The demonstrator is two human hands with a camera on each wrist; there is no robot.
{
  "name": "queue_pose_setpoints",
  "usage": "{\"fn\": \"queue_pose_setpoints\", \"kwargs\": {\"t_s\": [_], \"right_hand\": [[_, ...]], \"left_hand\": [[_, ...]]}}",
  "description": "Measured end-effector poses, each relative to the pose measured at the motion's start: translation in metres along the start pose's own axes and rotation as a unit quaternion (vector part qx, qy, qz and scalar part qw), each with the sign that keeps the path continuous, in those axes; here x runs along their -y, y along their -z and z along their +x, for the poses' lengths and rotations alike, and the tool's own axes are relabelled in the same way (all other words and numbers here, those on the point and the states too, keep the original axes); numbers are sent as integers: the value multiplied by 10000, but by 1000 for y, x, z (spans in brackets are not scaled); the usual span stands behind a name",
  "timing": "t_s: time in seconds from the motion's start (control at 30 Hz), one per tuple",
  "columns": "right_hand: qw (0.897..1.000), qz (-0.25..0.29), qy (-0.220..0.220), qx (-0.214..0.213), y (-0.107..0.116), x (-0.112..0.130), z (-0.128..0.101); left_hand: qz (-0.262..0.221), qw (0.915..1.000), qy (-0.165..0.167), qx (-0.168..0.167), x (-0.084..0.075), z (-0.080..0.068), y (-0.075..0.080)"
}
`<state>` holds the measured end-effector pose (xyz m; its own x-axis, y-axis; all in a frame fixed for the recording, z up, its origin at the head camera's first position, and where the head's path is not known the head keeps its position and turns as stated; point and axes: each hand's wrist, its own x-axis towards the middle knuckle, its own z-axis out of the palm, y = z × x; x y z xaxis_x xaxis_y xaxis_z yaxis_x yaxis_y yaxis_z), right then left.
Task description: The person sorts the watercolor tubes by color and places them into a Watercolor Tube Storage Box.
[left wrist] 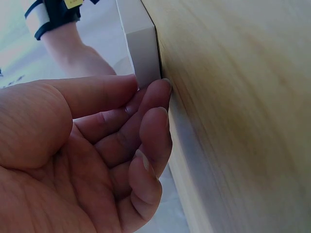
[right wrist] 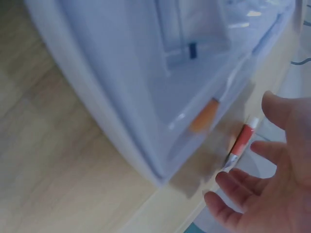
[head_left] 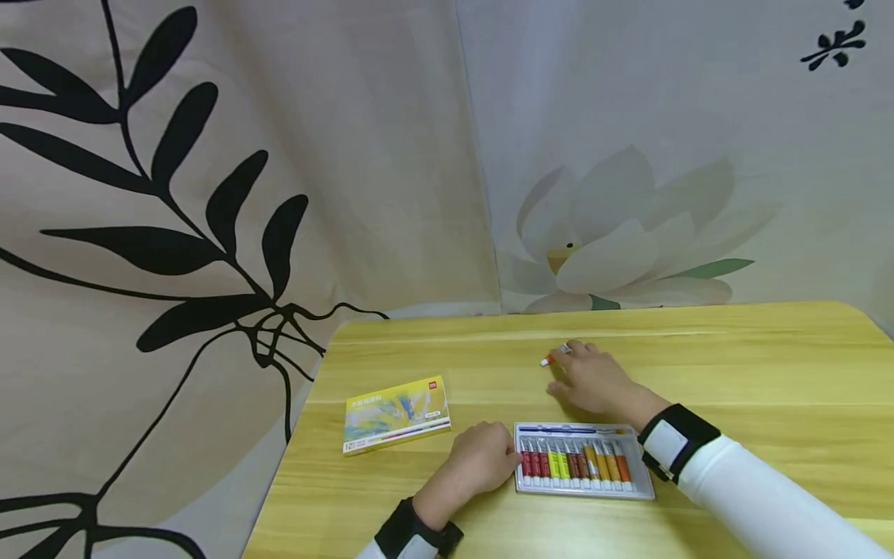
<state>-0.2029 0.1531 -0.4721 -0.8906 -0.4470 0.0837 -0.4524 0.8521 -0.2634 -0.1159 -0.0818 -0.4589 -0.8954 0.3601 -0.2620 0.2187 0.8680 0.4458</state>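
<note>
A white tray [head_left: 646,485] holding several paint tubes [head_left: 573,463] in reds, yellows, browns and oranges lies near the table's front edge. My left hand [head_left: 489,454] sits at the tray's left end. In the left wrist view its curled fingers [left wrist: 158,97] and thumb pinch the tray's corner [left wrist: 143,53]. My right hand [head_left: 583,373] reaches beyond the tray, fingers spread, to a loose red tube [head_left: 554,357] on the table. In the right wrist view that red tube [right wrist: 241,143] lies between thumb and fingers of my right hand [right wrist: 262,124], ungripped.
A flat yellow paint box [head_left: 396,414] lies left of the tray on the yellow wooden table [head_left: 768,365]. Printed curtains hang right behind the table. The tray [right wrist: 146,97] fills the right wrist view, with an orange tube [right wrist: 204,116] in it.
</note>
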Motion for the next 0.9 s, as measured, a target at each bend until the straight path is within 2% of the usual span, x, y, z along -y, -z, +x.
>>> {"fn": "queue_pose_setpoints", "kwargs": {"t_s": [0.3,0.5,0.63,0.9], "right_hand": [[9996,230,23,188,-6,-8,12],[9975,649,-260,79,-5,-12,17],[9982,503,-277,-149,-6,-15,21],[9981,470,-395,-85,-11,-21,22]], "left_hand": [[-46,10000,56,2,0,0,0],[28,10000,53,-8,0,0,0],[60,10000,38,-23,0,0,-1],[12,9999,111,38,-2,0,0]]}}
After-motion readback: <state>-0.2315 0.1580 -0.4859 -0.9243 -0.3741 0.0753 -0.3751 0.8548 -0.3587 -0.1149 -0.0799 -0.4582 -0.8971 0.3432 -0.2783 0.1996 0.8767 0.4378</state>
